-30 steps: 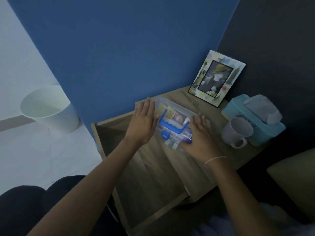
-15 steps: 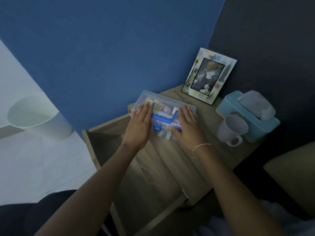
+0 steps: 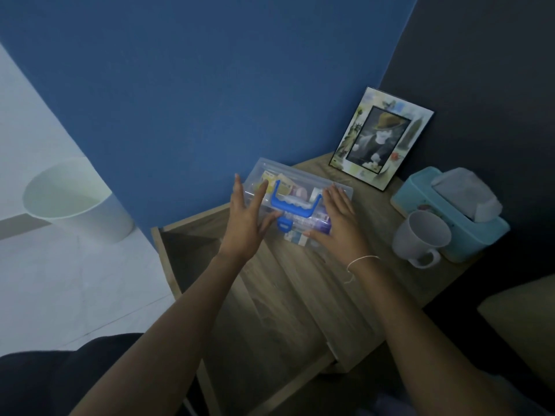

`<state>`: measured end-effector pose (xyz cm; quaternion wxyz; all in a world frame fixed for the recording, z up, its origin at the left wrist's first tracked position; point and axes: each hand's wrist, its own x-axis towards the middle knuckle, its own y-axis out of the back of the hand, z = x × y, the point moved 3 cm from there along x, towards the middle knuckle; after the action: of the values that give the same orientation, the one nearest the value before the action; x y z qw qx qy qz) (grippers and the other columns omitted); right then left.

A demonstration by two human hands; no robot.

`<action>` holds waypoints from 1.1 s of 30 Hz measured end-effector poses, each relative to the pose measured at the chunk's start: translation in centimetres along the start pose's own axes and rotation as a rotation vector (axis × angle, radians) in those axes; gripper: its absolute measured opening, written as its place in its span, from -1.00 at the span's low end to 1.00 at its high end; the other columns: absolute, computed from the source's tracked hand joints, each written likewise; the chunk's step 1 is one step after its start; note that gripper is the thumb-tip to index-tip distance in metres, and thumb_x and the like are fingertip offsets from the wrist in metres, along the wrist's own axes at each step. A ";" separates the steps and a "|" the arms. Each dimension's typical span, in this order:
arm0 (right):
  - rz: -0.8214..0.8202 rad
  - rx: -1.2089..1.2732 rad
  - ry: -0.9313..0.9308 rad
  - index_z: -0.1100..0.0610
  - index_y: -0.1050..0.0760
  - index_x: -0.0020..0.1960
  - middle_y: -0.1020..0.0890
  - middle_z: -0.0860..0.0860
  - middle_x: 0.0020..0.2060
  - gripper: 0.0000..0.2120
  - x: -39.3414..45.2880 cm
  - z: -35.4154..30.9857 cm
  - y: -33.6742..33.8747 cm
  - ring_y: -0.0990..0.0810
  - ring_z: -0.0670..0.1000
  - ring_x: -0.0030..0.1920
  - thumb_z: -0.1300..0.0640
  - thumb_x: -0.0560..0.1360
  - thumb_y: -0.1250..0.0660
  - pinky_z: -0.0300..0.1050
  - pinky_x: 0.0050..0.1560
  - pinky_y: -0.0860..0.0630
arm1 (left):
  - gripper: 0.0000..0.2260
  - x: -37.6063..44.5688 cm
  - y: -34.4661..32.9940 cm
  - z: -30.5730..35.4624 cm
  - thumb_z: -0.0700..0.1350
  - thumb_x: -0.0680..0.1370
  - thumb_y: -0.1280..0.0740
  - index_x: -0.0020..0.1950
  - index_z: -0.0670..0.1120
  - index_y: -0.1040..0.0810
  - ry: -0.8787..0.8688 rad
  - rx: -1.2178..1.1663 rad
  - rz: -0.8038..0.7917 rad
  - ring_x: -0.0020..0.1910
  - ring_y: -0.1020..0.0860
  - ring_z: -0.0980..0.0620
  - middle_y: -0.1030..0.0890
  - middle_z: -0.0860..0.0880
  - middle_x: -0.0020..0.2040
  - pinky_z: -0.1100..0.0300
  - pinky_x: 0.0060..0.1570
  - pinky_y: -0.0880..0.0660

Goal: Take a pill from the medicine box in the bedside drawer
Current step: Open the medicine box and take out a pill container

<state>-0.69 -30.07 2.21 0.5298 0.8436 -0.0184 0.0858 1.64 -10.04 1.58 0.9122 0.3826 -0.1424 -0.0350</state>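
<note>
Clear plastic medicine box (image 3: 300,187) with a blue handle (image 3: 295,205) sat on the wooden bedside table (image 3: 375,265), above the open drawer (image 3: 240,325). Left hand (image 3: 244,223) hovered at its left end, fingers (image 3: 258,193) spread; right hand (image 3: 338,223) lay flat on its lid, fingers together.

Medicine box (image 3: 303,187): clear, blue handle (image 3: 295,205). Wall (image 3: 210,85): blue. Tissue box (image 3: 450,217): teal. Mug (image 3: 420,238), bin (image 3: 78,199): white.
</note>
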 end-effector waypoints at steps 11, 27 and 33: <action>0.011 -0.004 -0.062 0.22 -0.02 0.53 -0.02 0.14 0.56 -0.15 -0.2 2.4 1.0 0.07 0.09 0.56 0.01 0.44 -0.43 -0.07 0.52 0.09 | -0.45 2.0 -1.0 1.9 -0.01 0.53 -0.35 0.48 -0.08 -0.28 -0.043 -0.062 -0.039 0.52 -0.13 -0.20 -0.08 -0.26 0.53 0.00 0.46 -0.19; 0.020 -0.086 -0.046 0.15 0.05 0.55 0.02 0.10 0.56 -0.22 1.7 2.4 0.9 0.11 0.08 0.56 -0.13 0.53 -0.27 -0.06 0.50 0.12 | -0.72 0.3 -2.8 1.6 -0.03 0.58 -0.27 0.23 -0.14 -0.46 0.121 -0.189 0.318 0.20 -0.48 -0.05 -0.47 -0.15 0.23 0.19 0.18 -0.43; 0.032 -0.086 -0.047 0.17 0.01 0.54 0.00 0.12 0.56 -0.23 1.4 2.2 0.8 0.09 0.09 0.56 -0.10 0.53 -0.29 -0.10 0.48 0.14 | -0.63 0.0 -5.7 2.6 0.19 0.56 -0.21 0.12 -0.09 -0.47 0.548 -0.649 0.049 0.03 -0.58 0.01 -0.61 -0.06 0.06 0.11 0.02 -0.55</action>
<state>0.86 -32.31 2.18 0.5635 0.8214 -0.0483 0.0736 1.16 -15.88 -0.70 0.9900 0.0672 0.1147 0.0468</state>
